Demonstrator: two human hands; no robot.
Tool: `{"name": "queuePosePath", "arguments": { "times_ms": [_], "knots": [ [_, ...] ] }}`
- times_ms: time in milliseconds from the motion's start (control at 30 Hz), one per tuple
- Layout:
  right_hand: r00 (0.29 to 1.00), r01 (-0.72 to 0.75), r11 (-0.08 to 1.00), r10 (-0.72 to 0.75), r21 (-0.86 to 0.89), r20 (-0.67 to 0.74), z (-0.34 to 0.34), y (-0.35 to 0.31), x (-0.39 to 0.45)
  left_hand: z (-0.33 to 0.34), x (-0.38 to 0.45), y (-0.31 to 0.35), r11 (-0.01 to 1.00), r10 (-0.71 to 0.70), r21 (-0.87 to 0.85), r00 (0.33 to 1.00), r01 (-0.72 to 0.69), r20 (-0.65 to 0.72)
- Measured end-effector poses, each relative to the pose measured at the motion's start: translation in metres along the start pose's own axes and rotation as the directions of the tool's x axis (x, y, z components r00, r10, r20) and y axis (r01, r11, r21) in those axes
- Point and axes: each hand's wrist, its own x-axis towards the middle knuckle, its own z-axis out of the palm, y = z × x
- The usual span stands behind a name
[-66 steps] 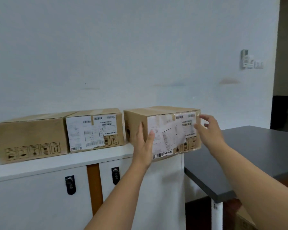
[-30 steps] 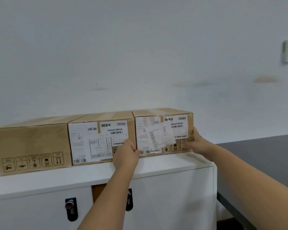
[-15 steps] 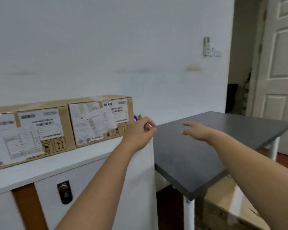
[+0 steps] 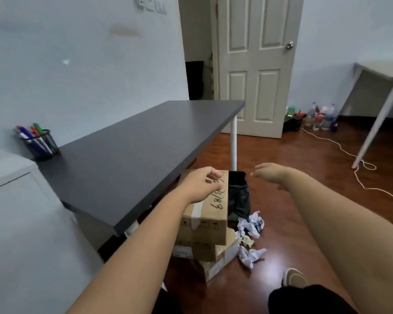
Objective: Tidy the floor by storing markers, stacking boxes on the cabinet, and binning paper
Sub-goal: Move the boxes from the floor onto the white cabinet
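Observation:
A stack of cardboard boxes (image 4: 208,219) stands on the wooden floor beside the dark table. My left hand (image 4: 200,183) hovers over the top box with fingers loosely curled and nothing in it. My right hand (image 4: 269,172) is held out above the black bin (image 4: 238,193), fingers spread and empty. Several crumpled paper balls (image 4: 251,225) lie on the floor to the right of the boxes. A black mesh cup with coloured markers (image 4: 40,142) stands at the table's far left corner. The white cabinet (image 4: 11,200) fills the left side.
The dark grey table (image 4: 132,152) runs from the cabinet toward a white door (image 4: 254,64). A white cord (image 4: 361,168) snakes over the floor on the right, under a second table (image 4: 386,71). Bottles (image 4: 320,116) stand by the far wall. My shoe (image 4: 294,277) is at the bottom.
Both hands let go of the box set on the cabinet. My view has swung right and down, from the cabinet top to the floor boxes, bin and paper, with both hands now extended over them.

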Motion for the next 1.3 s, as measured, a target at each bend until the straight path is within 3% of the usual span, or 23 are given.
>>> {"name": "queuePosePath", "arguments": {
  "times_ms": [133, 233, 333, 500, 667, 767, 933, 1133, 1300],
  "knots": [
    [0.993, -0.121, 0.987, 0.120, 0.105, 0.018, 0.038, 0.051, 0.029, 0.042, 0.035, -0.059, 0.968, -0.250, -0.022, 0.968, 0.251, 0.034],
    [0.992, -0.121, 0.978, 0.115, 0.173, 0.046, 0.086, 0.079, 0.048, 0.059, 0.047, -0.105, 0.887, -0.456, -0.112, 0.887, 0.447, -0.074],
    [0.990, -0.136, 0.965, 0.123, 0.222, 0.069, 0.123, 0.090, 0.061, 0.068, 0.056, -0.143, 0.816, -0.578, -0.157, 0.780, 0.556, -0.241],
    [0.979, -0.201, 0.908, 0.174, 0.368, 0.104, 0.163, 0.091, 0.085, 0.081, 0.058, -0.185, 0.722, -0.689, -0.230, 0.649, 0.652, -0.323],
    [0.951, -0.298, 0.805, 0.208, 0.513, 0.227, 0.194, 0.089, 0.097, 0.081, 0.065, -0.212, 0.616, -0.778, -0.521, 0.563, 0.591, -0.281],
    [0.937, -0.349, 0.681, 0.249, 0.643, 0.245, 0.203, 0.086, 0.102, 0.084, 0.069, -0.214, 0.585, -0.789, -0.593, 0.559, 0.553, -0.256],
    [0.949, -0.200, 0.581, 0.314, 0.789, 0.009, 0.196, 0.096, 0.110, 0.099, 0.075, -0.193, 0.634, -0.736, -0.619, 0.607, 0.463, -0.299],
    [0.908, -0.146, 0.398, 0.418, 0.906, -0.037, 0.166, 0.123, 0.086, 0.116, 0.069, -0.137, 0.692, -0.646, -0.616, 0.705, 0.377, -0.294],
    [0.847, 0.014, 0.253, 0.511, 0.967, -0.146, 0.130, 0.141, 0.045, 0.133, 0.066, -0.083, 0.736, -0.524, -0.617, 0.813, 0.280, -0.255]
  ]
}}
